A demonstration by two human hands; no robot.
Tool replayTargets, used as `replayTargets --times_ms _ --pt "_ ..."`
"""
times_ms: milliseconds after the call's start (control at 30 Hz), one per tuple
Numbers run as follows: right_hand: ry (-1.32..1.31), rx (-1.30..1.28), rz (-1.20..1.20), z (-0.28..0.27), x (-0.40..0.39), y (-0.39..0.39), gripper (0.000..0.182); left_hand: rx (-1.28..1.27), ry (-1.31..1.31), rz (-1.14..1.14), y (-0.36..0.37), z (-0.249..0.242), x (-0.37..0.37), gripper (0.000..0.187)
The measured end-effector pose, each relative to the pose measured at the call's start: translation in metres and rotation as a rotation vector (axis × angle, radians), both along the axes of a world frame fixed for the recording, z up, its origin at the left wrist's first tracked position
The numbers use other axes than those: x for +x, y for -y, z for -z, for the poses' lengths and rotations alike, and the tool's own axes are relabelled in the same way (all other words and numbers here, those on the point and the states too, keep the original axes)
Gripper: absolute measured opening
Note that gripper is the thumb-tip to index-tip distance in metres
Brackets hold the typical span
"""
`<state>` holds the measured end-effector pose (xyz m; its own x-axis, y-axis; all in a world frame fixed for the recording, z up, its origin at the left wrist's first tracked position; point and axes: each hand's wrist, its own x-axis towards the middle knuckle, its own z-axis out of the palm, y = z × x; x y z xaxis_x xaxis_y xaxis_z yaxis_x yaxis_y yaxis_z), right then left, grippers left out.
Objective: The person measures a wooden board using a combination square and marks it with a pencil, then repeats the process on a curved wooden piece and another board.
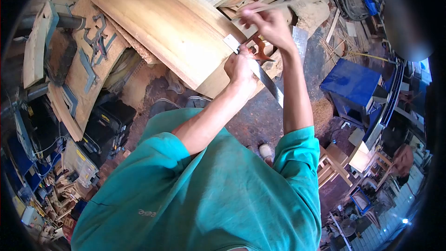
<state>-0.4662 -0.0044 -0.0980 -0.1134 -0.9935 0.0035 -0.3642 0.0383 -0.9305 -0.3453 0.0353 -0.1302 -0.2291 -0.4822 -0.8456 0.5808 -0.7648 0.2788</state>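
My left hand (pixel 240 69) is closed at the lower right edge of a wide wooden panel (pixel 162 16), beside a small white piece (pixel 231 43). What its fingers grip is too small to make out. Against this hand lies a handsaw with a brown handle (pixel 264 52); its shiny blade (pixel 269 83) slants down between my forearms. Above the saw, my right hand (pixel 272 25) is blurred, with fingers bent together around a thin pale strip (pixel 275 7).
Metal clamps (pixel 97 37) lie on a board at the left, near a black case (pixel 109 121). A blue box-like stand (pixel 348 81) is at the right, above a small wooden frame (pixel 332 165). More boards are stacked at the top, and wood scraps litter the floor.
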Motion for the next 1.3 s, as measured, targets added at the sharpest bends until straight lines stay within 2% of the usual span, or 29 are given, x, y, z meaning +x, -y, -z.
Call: replayTargets --times_ms 33,100,167,233,300,367,433,500,567,600,633,700,733,767,833,867,900,967,1000,1067,1100,1133,1167,1200,1233,1300 --pt "0.151 -0.140 0.142 -0.004 -0.004 -0.009 0.025 -0.042 0.009 0.025 -0.002 0.004 0.000 0.015" --pt "0.203 -0.204 0.297 -0.011 -0.008 -0.032 0.024 -0.094 0.013 0.068 -0.004 0.000 0.004 0.016" --pt "0.215 -0.184 0.367 -0.021 -0.013 -0.058 0.024 -0.167 0.022 0.253 -0.011 -0.014 0.016 0.025" --pt "0.165 -0.198 0.392 -0.024 -0.022 -0.089 0.024 -0.257 -0.081 0.315 -0.024 -0.019 0.030 0.026" --pt "0.100 -0.249 0.548 -0.037 -0.023 -0.121 0.026 -0.339 -0.015 0.538 -0.025 -0.039 0.046 0.028" --pt "0.179 -0.384 0.694 -0.043 -0.016 -0.155 0.028 -0.586 -0.086 0.531 -0.017 -0.054 0.052 0.029" --pt "0.137 -0.428 0.799 -0.045 0.002 -0.179 0.029 -0.821 -0.132 0.726 0.010 -0.081 0.055 0.030" --pt "0.153 -0.397 0.946 -0.045 0.025 -0.191 0.030 -0.991 -0.270 0.746 0.025 -0.116 0.043 0.030" --pt "0.477 -0.366 0.856 -0.031 0.040 -0.191 0.030 -1.034 -0.546 0.641 0.024 -0.128 0.021 0.032" --pt "0.535 -0.270 0.788 -0.018 0.045 -0.191 0.031 -0.974 -0.774 0.685 0.022 -0.137 0.016 0.033" --pt "0.587 -0.178 0.716 -0.012 0.048 -0.188 0.032 -1.088 -0.969 0.732 0.021 -0.143 0.011 0.033" --pt "0.648 -0.368 0.414 -0.051 0.061 -0.182 0.037 -1.025 -1.134 0.959 0.025 -0.160 0.022 0.033" --pt "0.780 -0.114 0.339 -0.020 0.045 -0.190 0.044 -1.265 -1.165 1.022 0.033 -0.160 0.021 0.033" --pt "0.593 -0.139 0.245 -0.058 0.055 -0.189 0.044 -1.274 -1.234 1.069 0.036 -0.169 0.025 0.030" --pt "0.558 -0.116 0.377 -0.101 0.070 -0.179 0.041 -1.434 -1.321 1.053 0.049 -0.170 0.024 0.030" --pt "0.525 -0.035 0.403 -0.105 0.062 -0.178 0.041 -1.614 -1.255 1.123 0.064 -0.182 0.029 0.031" --pt "0.393 -0.163 0.496 -0.111 0.060 -0.170 0.044 -1.991 -1.026 1.240 0.085 -0.200 0.037 0.034" --pt "-0.043 -0.129 0.554 -0.117 0.027 -0.169 0.051 -2.096 -0.381 1.417 0.115 -0.223 0.057 0.038" --pt "-0.154 -0.061 0.599 -0.119 0.016 -0.170 0.049 -2.097 -0.413 1.432 0.134 -0.216 0.056 0.038" --pt "-0.443 0.157 0.667 -0.134 0.013 -0.168 0.052 -2.092 0.185 1.584 0.170 -0.169 0.040 0.038" --pt "-0.495 0.330 0.667 -0.135 0.013 -0.163 0.056 -2.184 0.355 1.666 0.172 -0.141 0.035 0.032" --pt "-0.601 0.328 0.649 -0.128 0.016 -0.160 0.059 -2.154 0.485 1.871 0.171 -0.122 0.031 0.028" --pt "-0.702 0.325 0.632 -0.116 0.019 -0.158 0.062 -2.331 0.448 1.788 0.180 -0.086 0.027 0.029" --pt "-0.612 0.449 0.649 -0.104 0.019 -0.156 0.066 -2.304 0.571 1.957 0.182 -0.074 0.026 0.029" --pt "-0.649 0.435 0.673 -0.092 0.021 -0.156 0.067 -2.328 0.563 1.876 0.189 -0.044 0.028 0.026" --pt "-0.658 0.468 0.697 -0.084 0.024 -0.157 0.068 -2.391 0.383 1.462 0.196 0.006 0.043 0.024"
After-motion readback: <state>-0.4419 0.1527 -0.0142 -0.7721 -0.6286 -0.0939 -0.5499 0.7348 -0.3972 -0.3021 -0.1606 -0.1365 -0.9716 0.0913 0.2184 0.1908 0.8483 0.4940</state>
